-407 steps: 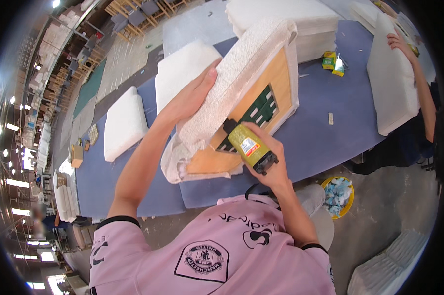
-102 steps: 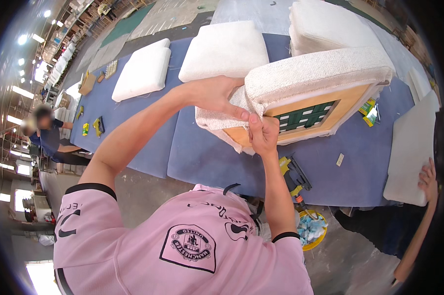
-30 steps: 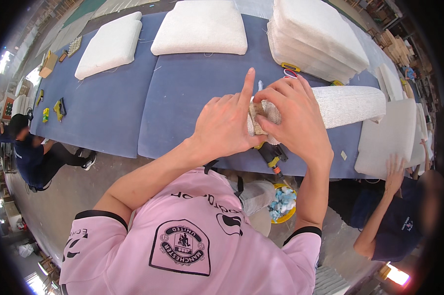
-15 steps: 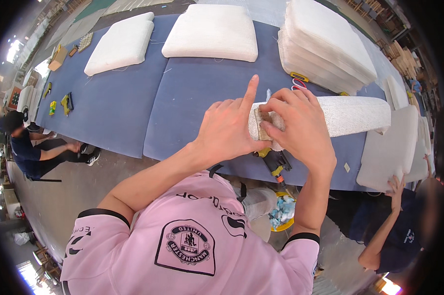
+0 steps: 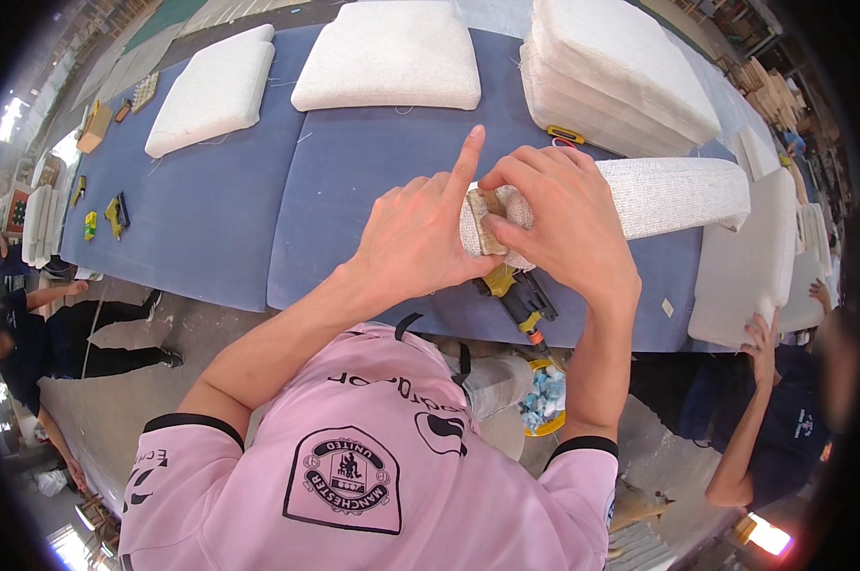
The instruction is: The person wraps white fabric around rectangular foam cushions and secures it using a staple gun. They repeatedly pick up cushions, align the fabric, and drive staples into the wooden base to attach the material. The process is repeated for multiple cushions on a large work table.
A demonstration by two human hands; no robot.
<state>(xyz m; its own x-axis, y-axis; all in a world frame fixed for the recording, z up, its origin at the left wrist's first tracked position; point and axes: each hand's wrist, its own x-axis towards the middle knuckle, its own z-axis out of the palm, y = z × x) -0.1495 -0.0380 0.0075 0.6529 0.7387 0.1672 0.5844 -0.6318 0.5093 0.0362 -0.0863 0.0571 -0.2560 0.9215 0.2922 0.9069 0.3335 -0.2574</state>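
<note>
A long pad covered in white woven fabric stands on edge across the table in front of me, with a bare wooden end facing left. My left hand grips that end, thumb along its lower side and index finger stretched away from me; its other fingers are partly hidden. With bent fingers and thumb, my right hand pinches the fabric edge beside the wood. Below the hands, a yellow-and-black staple gun lies at the table's near edge, partly covered by the pad and my hands.
On the blue table lie white cushions, a cushion stack, yellow-handled scissors and another staple gun. A yellow bucket of scraps stands below the edge. Co-workers are at left and right.
The view has shifted slightly, while both hands keep nearly the same hold on the pad's end. The co-worker at left has changed from sitting to another posture.
</note>
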